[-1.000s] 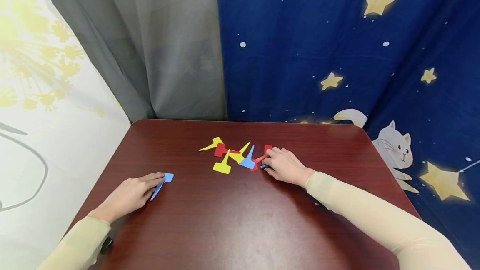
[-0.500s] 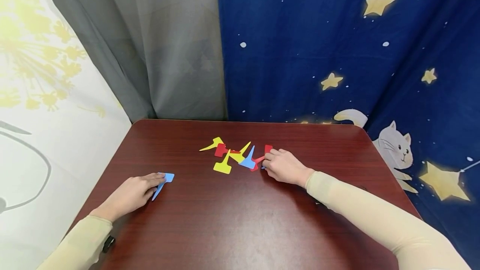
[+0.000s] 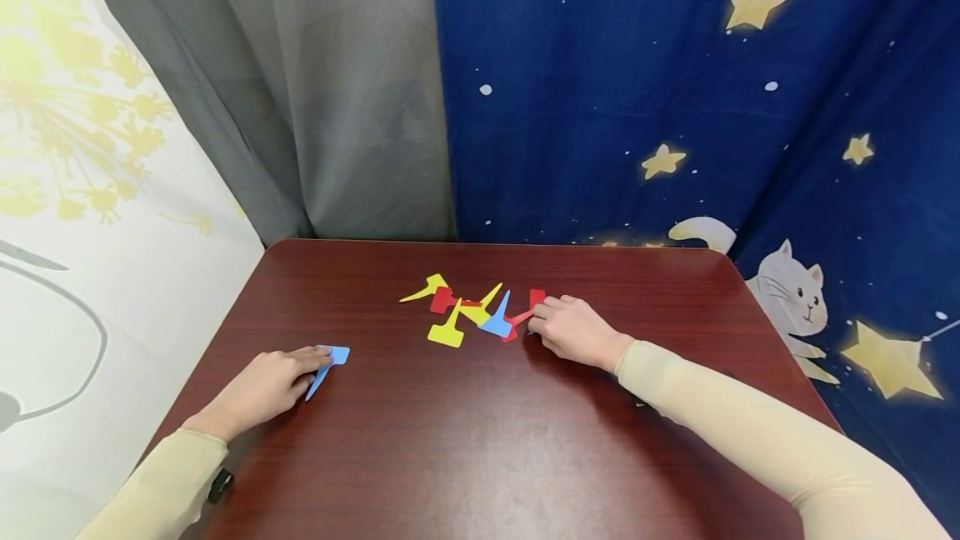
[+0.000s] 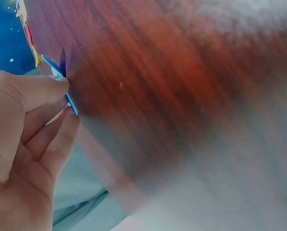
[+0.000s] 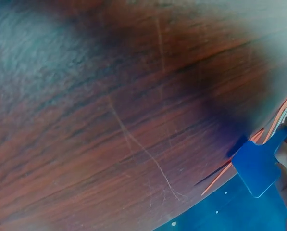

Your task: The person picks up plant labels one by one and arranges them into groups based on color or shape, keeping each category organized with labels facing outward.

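At the left of the table, my left hand (image 3: 262,390) pinches a blue T-shaped plant label (image 3: 339,354) close to the tabletop. The left wrist view shows the thumb and fingertips on either side of that label's thin edge (image 4: 72,102). Over the right end of a loose row, my right hand (image 3: 576,332) holds another blue plant label (image 5: 258,166), mostly hidden in the head view. Right by its fingers lies a red plant label (image 3: 537,298). Leftward in the row are a blue label (image 3: 497,324), yellow labels (image 3: 446,335) and a red one (image 3: 442,300), some overlapping.
A dark red-brown wooden table (image 3: 465,440) spans the front. Grey (image 3: 367,107) and star-patterned blue (image 3: 570,107) curtains hang behind its far edge. A white patterned surface (image 3: 90,273) stands at the left.
The right hand has shifted very slightly, and less of its blue label shows past the fingers. My left hand still holds its label in nearly the same place.
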Demonstrator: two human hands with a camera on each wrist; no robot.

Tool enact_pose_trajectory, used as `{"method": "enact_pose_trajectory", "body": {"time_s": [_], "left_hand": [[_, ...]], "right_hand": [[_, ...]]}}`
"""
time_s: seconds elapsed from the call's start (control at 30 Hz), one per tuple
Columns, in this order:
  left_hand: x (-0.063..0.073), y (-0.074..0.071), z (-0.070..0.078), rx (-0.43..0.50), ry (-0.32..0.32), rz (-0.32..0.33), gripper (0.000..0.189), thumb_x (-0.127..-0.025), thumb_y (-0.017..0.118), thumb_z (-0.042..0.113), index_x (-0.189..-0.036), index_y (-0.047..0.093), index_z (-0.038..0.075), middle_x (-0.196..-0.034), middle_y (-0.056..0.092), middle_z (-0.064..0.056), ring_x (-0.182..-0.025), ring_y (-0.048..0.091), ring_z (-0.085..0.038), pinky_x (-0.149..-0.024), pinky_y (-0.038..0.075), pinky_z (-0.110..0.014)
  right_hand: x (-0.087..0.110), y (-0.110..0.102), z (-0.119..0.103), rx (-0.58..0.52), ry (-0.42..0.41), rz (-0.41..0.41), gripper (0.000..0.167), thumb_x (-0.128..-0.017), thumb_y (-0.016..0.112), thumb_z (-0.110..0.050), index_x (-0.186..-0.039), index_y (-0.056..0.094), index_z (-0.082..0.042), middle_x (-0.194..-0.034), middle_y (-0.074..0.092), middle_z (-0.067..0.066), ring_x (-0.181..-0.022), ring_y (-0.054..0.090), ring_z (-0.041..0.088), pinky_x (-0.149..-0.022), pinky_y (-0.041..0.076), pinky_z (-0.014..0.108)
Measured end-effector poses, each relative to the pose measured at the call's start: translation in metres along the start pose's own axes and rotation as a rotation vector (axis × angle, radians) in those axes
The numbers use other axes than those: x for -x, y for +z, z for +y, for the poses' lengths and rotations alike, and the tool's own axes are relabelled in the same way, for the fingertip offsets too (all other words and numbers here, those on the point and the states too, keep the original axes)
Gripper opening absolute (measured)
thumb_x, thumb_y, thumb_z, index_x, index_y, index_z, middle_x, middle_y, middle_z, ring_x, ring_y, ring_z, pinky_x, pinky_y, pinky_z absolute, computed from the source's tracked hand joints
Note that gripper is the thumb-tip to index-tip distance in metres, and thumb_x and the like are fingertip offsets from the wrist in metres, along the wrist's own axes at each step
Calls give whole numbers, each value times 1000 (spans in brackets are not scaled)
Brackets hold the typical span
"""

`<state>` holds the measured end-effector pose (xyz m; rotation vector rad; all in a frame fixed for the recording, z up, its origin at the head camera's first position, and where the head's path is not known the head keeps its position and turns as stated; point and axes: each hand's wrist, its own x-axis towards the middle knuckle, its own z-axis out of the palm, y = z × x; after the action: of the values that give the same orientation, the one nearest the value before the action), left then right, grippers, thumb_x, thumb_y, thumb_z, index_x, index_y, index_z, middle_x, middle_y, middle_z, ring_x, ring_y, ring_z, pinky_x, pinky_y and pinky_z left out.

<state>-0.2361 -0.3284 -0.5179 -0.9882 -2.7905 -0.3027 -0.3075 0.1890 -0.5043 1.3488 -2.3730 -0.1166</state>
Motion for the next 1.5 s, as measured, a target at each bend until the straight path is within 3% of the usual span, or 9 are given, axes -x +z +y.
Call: {"method": "enact_pose_trajectory", "body": {"time_s": [0.23,0.43,0.63,0.83,0.97,1.2,1.5], "left_hand": [[-3,-2,-2,12,-5,-16,41,-83,74,-2,-124,72,3,-124,70,-11,-111,68,-30,-79,58,-45],[-5,-5,-1,7,-33,-63,42,-83,75,0,-125,72,5,-127,69,-10,-109,69,-31,-79,58,-46],[-4,-5,-1,5,-46,-73,42,-83,75,1,-124,73,6,-127,68,-8,-107,70,-30,-74,57,-42],[-5,-8,1,6,-62,-78,41,-83,75,1,-124,73,7,-127,69,-8,-103,71,-30,-70,55,-37],[-7,-11,2,8,-55,-77,41,-83,76,1,-123,74,7,-126,69,-9,-101,71,-31,-67,53,-35],[-7,-10,2,5,-60,-82,41,-83,76,3,-123,74,8,-127,69,-8,-101,71,-31,-67,54,-35],[-9,-10,1,-10,-38,-81,38,-82,77,2,-119,76,9,-125,70,-8,-98,72,-31,-66,55,-37]], "right_hand": [[1,-2,3,40,-2,35,12,-90,68,-16,-102,68,-17,-91,64,0,-78,61,18,-60,50,29],[-1,-3,2,48,15,39,18,-100,47,-14,-114,58,-13,-88,60,0,-73,57,17,-54,48,29],[-6,-4,0,36,18,80,26,-105,31,-13,-114,55,-13,-74,53,-4,-68,52,15,-47,39,27],[-19,-7,-7,1,42,57,17,-102,43,-11,-115,52,-13,-73,50,-6,-58,48,13,-40,30,26],[-29,-10,-12,-59,52,-3,22,-100,46,-7,-120,48,-12,-82,48,-5,-52,37,8,-39,27,23],[-44,-11,-20,-86,20,-24,26,-99,52,-3,-123,50,-13,-94,51,-2,-57,41,7,-44,35,20],[-56,-4,-29,-116,-51,75,25,-92,69,-4,-113,58,-12,-100,61,-1,-76,58,11,-59,52,22]]}}
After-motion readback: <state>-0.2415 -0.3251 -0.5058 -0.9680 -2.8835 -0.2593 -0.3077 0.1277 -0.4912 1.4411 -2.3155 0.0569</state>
